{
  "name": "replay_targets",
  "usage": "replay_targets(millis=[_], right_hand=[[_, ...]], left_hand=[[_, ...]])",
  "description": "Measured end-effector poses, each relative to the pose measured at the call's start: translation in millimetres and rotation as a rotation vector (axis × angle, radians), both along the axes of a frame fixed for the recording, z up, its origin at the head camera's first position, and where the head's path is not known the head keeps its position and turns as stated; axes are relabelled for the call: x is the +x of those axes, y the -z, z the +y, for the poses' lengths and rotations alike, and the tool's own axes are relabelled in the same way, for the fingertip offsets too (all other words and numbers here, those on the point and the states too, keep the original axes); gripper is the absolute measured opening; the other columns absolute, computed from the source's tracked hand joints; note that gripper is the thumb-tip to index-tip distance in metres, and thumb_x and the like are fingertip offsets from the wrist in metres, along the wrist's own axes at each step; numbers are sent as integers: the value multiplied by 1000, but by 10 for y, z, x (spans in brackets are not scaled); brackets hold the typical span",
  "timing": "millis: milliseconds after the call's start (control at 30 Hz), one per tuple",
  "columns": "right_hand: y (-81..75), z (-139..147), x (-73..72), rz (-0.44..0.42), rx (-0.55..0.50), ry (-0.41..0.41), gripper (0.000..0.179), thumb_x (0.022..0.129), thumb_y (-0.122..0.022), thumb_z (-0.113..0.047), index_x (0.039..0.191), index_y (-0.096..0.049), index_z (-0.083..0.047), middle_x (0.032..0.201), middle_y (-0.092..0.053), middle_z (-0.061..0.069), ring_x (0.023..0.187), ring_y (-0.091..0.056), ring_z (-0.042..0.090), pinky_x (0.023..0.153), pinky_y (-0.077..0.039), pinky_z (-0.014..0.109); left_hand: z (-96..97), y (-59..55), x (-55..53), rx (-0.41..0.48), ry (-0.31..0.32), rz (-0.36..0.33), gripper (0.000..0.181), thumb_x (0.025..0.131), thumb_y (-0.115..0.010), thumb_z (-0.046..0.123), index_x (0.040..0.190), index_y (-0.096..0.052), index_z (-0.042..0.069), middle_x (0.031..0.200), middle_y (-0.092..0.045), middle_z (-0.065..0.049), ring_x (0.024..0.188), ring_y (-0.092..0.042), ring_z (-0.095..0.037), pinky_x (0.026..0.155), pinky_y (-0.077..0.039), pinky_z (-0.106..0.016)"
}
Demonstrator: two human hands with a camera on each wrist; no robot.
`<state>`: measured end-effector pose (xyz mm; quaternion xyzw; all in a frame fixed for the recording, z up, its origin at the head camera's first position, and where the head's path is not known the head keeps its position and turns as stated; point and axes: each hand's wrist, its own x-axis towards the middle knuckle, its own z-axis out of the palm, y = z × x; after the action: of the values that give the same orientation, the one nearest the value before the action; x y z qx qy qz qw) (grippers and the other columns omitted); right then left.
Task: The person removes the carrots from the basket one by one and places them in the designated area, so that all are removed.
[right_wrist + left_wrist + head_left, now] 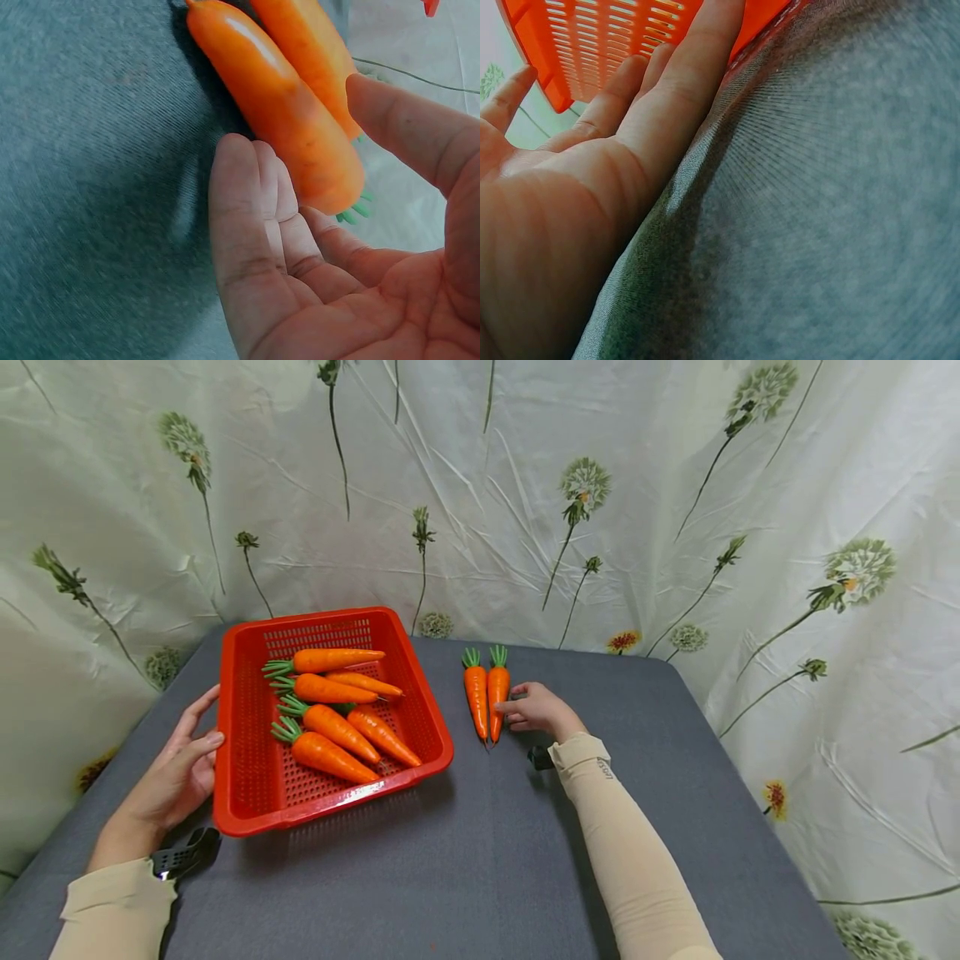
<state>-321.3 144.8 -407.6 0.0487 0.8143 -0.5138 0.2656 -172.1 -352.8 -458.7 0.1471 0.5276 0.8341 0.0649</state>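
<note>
Carrots point(498, 685), two side by side on the surface point(450, 877)
Right hand point(543, 710) beside one, thumb and fingers apart; left hand point(180, 777), fingers extended, at the basket point(246, 777).

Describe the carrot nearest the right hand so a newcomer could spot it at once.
On the gray table, find the red basket. To its right, outside it, two carrots lie side by side. The target carrot is the right one, nearest the right hand; the other carrot lies closer to the basket.
</note>
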Motion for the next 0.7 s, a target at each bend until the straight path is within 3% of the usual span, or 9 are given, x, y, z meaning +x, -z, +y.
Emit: replay_targets(millis=[233,700], right_hand=[[-135,18,0,21,25,-8,70,98,-65,-19,153,-28,1,140,-52,27,127,-58,37,106,-50,46],[-489,-248,-12,122,32,-105,66,97,-67,-24,152,-36,-5,138,-54,20,127,-57,36,107,-48,48]], left_hand=[[-6,12,-6,23,35,30,66,106,-28,1,161,-9,32,130,-62,-1,106,-70,-17,82,-61,-37],[-3,7,-2,-19,13,30,65,106,-29,3,161,-9,33,133,-59,2,106,-69,-15,82,-61,-36]])
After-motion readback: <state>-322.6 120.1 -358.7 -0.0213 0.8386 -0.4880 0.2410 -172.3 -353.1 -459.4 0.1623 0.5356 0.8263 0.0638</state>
